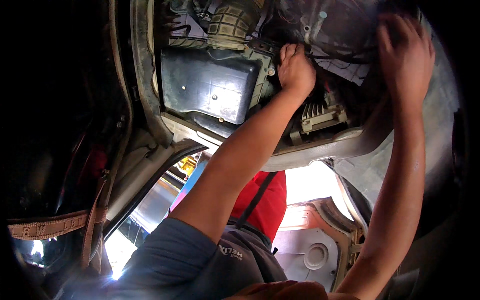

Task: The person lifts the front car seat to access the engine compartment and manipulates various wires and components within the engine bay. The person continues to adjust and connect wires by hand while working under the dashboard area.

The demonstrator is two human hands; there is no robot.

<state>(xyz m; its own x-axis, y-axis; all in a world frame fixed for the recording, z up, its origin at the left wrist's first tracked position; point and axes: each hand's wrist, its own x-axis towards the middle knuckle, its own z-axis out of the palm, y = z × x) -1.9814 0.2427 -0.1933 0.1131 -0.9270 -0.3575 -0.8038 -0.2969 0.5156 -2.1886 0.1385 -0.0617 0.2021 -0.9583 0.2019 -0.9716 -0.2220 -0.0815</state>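
Observation:
My left hand (296, 70) is raised beside a black plastic box (195, 80) with a ribbed hose (225, 25) at its top, near a bracket and dark cables. Its fingers are curled closed; whatever they grip is hidden. My right hand (406, 62) reaches into the dark upper right of the compartment, fingers bent but apart, their tips in shadow near cables and metal pipes (315, 25). A finned metal part (322, 117) lies below and between my hands.
The compartment's pale rim (350, 145) runs below both hands. A hanging tan strap (50, 225) and a dark frame edge are at the left. Red fabric (267, 205) shows behind my left arm, with an open panel (305, 255) and bright openings beyond.

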